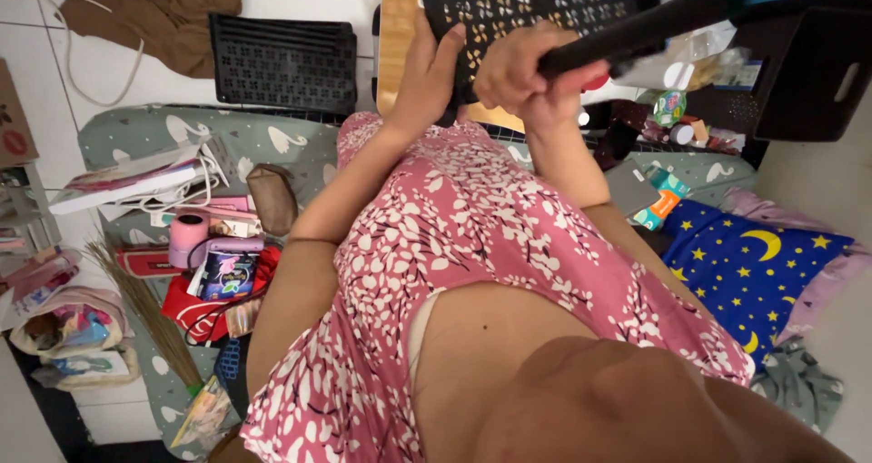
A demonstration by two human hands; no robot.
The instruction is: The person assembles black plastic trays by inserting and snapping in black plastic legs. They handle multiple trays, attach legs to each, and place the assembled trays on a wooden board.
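Head view looks down a pink floral dress to both hands raised at a black perforated plastic panel [527, 0]. Left hand [429, 77] lies flat with fingers spread against the panel's lower edge, above a wooden board [397, 36]. Right hand [527, 77] is curled tight around a black bar [636, 31] crossing the panel. Another black crate [283, 63] lies on the floor to the left
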